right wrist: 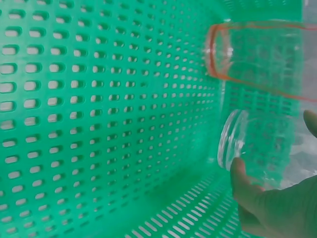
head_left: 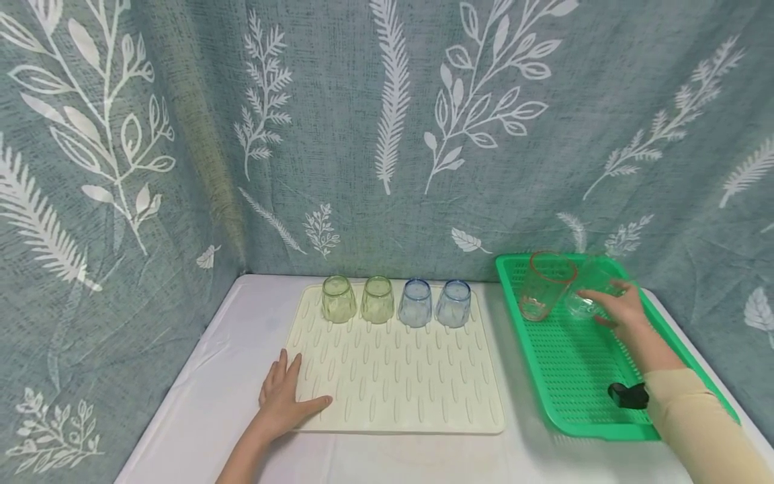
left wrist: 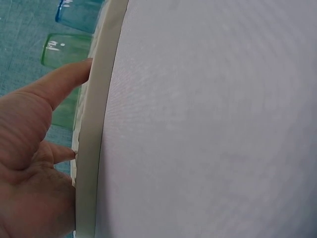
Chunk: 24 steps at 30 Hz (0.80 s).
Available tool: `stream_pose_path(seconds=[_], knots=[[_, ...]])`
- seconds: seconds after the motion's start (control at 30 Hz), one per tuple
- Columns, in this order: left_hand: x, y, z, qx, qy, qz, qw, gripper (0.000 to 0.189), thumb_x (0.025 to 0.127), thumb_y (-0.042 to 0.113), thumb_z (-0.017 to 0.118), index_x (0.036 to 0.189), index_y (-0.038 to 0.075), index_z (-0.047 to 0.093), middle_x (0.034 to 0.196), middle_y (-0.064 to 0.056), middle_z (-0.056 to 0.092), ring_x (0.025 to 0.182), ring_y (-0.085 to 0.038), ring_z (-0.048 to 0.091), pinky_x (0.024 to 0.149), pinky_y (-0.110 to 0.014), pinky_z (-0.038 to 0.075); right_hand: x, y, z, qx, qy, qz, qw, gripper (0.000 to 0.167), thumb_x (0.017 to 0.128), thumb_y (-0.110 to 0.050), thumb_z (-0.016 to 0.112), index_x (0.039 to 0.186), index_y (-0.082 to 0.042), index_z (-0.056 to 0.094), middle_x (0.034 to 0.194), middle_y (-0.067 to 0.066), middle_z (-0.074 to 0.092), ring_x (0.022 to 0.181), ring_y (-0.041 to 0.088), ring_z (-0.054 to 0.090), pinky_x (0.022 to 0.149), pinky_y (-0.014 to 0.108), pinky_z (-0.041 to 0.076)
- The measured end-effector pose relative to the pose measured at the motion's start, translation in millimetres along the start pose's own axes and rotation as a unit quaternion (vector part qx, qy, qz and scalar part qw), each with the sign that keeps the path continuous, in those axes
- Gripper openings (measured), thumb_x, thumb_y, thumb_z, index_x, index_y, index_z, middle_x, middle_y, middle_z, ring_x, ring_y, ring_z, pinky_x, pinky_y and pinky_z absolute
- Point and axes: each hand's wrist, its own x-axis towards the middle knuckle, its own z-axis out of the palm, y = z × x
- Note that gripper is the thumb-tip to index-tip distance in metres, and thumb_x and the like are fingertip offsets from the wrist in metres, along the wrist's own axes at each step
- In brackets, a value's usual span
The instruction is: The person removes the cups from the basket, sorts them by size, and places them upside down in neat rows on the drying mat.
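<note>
My right hand [head_left: 619, 309] is at the clear glass [right wrist: 267, 144], fingers spread at its near side. In the right wrist view a finger [right wrist: 242, 181] overlaps the glass near its base; whether it touches cannot be told. Left of it, a red-rimmed glass [head_left: 538, 296] stands upright in the green basket [head_left: 535, 376]. My left hand [head_left: 281, 400] rests at the left front corner of the cream mat [head_left: 399, 396], fingers extended. Two green glasses [head_left: 338, 306] and two blue glasses [head_left: 416, 309] stand narrow end up in a row along the mat's back.
A white cloth [head_left: 230, 343] covers the table under the mat and basket. A patterned teal curtain [head_left: 338, 168] hangs behind and at both sides. The basket's raised rim borders the right side; a black wrist camera [head_left: 629, 395] sits over its floor.
</note>
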Motion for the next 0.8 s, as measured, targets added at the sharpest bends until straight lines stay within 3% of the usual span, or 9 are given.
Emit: stream_pose_path(seconds=[0.2, 0.4, 0.47, 0.57, 0.67, 0.8], knots=[[-0.2, 1.4, -1.2, 0.004, -0.003, -0.001, 1.0, 0.112, 0.076, 0.038, 0.081, 0.149, -0.014, 0.013, 0.155, -0.033, -0.014, 0.14, -0.053, -0.014, 0.105, -0.07, -0.011, -19.2, -11.9, -6.5, 0.012, -0.008, -0.006, 0.9999, 0.107, 0.09, -0.033, 0.071, 0.154, -0.01, -0.012, 0.159, 0.023, -0.003, 0.145, 0.041, 0.013, 0.111, 0.05, 0.032], [-1.3, 1.5, -1.1, 0.002, 0.002, 0.005, 1.0, 0.112, 0.075, 0.038, 0.081, 0.148, -0.014, 0.015, 0.154, -0.034, -0.013, 0.14, -0.053, -0.014, 0.106, -0.07, -0.011, -39.1, -21.0, -8.9, 0.012, 0.011, -0.024, 0.9996, 0.109, 0.087, -0.038, 0.074, 0.156, -0.011, -0.006, 0.157, 0.024, 0.005, 0.143, 0.04, 0.017, 0.111, 0.052, 0.032], [-1.3, 0.6, -0.4, -0.003, 0.011, 0.014, 0.9998, 0.112, 0.074, 0.038, 0.081, 0.147, -0.016, 0.016, 0.154, -0.036, -0.011, 0.139, -0.055, -0.012, 0.105, -0.071, -0.011, -45.3, -23.3, -9.7, 0.005, 0.021, -0.033, 0.9992, 0.108, 0.086, -0.04, 0.074, 0.156, -0.011, -0.004, 0.148, 0.023, 0.019, 0.136, 0.036, 0.029, 0.109, 0.051, 0.034], [-1.4, -0.6, 0.9, -0.009, 0.023, 0.026, 0.9993, 0.111, 0.072, 0.038, 0.082, 0.146, -0.017, 0.019, 0.154, -0.037, -0.008, 0.138, -0.056, -0.01, 0.104, -0.073, -0.01, -54.0, -25.1, -11.3, -0.01, 0.032, -0.049, 0.9982, 0.106, 0.086, -0.042, 0.074, 0.155, -0.01, 0.0, 0.125, 0.008, 0.031, 0.115, 0.021, 0.04, 0.107, 0.05, 0.037], [-0.6, -1.4, 1.0, -0.006, 0.018, 0.022, 0.9996, 0.112, 0.073, 0.038, 0.082, 0.146, -0.016, 0.018, 0.154, -0.036, -0.009, 0.139, -0.056, -0.011, 0.104, -0.072, -0.009, -62.1, -26.8, -11.5, -0.013, 0.034, -0.066, 0.9972, 0.102, 0.086, -0.041, 0.074, 0.155, -0.011, 0.005, 0.111, -0.001, 0.028, 0.102, 0.009, 0.036, 0.106, 0.05, 0.037], [-0.9, 1.2, -1.5, 0.007, 0.001, 0.006, 1.0, 0.111, 0.076, 0.038, 0.081, 0.148, -0.014, 0.015, 0.154, -0.034, -0.012, 0.14, -0.053, -0.013, 0.106, -0.07, -0.01, -74.7, -28.9, -8.8, -0.001, 0.033, -0.082, 0.996, 0.083, 0.086, -0.042, 0.074, 0.146, -0.023, 0.02, 0.111, -0.002, 0.025, 0.105, 0.01, 0.034, 0.107, 0.049, 0.036]])
